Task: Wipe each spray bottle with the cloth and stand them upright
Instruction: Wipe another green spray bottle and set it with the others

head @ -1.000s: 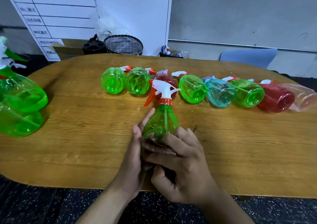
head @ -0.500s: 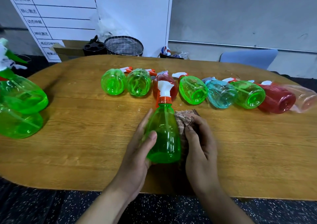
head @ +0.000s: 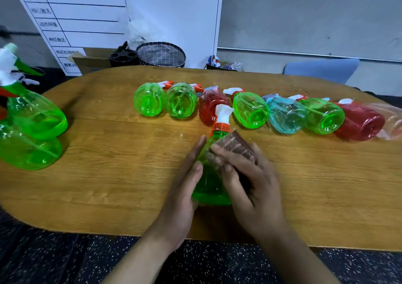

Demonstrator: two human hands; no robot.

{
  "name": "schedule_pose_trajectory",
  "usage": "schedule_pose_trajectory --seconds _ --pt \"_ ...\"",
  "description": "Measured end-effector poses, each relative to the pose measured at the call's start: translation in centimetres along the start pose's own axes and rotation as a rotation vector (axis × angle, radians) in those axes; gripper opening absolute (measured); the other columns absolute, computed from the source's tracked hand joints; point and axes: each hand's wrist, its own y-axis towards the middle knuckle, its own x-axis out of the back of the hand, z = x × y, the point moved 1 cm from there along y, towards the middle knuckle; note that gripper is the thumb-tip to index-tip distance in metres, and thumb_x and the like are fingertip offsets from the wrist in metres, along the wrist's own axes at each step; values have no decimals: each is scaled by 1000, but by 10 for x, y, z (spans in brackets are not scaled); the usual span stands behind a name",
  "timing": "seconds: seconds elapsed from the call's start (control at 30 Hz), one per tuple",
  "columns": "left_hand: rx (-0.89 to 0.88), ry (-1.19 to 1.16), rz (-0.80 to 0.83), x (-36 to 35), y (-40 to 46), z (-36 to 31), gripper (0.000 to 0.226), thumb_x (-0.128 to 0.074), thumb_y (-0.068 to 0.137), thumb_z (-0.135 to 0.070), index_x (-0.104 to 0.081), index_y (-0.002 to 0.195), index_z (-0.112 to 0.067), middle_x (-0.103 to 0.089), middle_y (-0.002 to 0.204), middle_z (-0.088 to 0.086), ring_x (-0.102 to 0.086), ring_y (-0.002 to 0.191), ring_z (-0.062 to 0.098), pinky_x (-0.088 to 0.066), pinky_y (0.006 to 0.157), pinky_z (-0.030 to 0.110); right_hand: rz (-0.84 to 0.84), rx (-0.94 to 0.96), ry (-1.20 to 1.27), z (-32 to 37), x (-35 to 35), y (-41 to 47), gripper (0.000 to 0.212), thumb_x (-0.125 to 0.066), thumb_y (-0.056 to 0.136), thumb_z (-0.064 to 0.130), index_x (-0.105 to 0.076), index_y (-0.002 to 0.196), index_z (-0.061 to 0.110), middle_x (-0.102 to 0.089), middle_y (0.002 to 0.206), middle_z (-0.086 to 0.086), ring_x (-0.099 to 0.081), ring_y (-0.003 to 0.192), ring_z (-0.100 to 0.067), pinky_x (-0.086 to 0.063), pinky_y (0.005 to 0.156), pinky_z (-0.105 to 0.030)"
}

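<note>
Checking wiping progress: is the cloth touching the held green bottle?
Touching. Head view shows the right hand pressing the brown cloth against the green bottle.

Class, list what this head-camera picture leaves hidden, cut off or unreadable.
1. Pale pink bottle, head view: cut off by the right edge.
2. Held green bottle: its side partly covered by the cloth and right hand.
3. Wall chart: writing too small and blurred to read.
4. Red bottle: partly behind the held bottle's spray head.
</note>
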Motion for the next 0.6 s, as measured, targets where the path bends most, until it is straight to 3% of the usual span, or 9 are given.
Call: schedule_pose_trajectory --seconds 0.07,0.2,0.33,0.43,0.5,0.6 --pt "-11 -28 -17 0 0 -3 50 -49 101 -44 -54 150 -52 -62 153 -6 -60 140 18 -55 106 32 57 142 -36 3 -2 -8 32 -61 98 24 -77 124 21 -63 99 -12 -59 87 -26 -51 76 -39" --pt "-8 -48 -8 0 1 -7 55 -50 100 -49 -49 156 -47 -62 153 0 -61 140 24 -54 107 30 130 338 -103 9 -7 -16 28 -61 94 21 -84 110 19 -70 100 -8 -55 80 -24 -46 75 -34" --pt "-15 -26 -6 0 2 -2 51 -45 104 -45 -50 154 -48 -61 154 -2 -60 141 22 -57 106 35 -29 152 73 11 4 -11 27 -61 94 16 -81 111 15 -67 102 -11 -65 90 -22 -53 75 -36" --pt "-8 42 10 1 2 3 48 -44 104 -48 -50 151 -57 -52 162 -9 -52 148 21 -53 111 51 -167 -52 65 3 9 2 29 -60 102 15 -76 124 22 -65 116 -4 -65 105 -12 -54 86 -32" --pt "-8 75 26 2 2 5 47 -43 104 -51 -48 151 -60 -47 165 -14 -48 151 17 -50 115 57 -155 -174 112 -3 4 7 32 -59 103 16 -75 128 27 -67 124 3 -66 116 -14 -55 96 -37" --pt "4 40 31 3 1 5 48 -44 104 -49 -50 151 -58 -49 163 -12 -50 150 18 -51 113 56 -107 -146 132 -5 1 4 30 -61 101 14 -76 126 21 -69 121 -2 -68 112 -16 -56 92 -34"
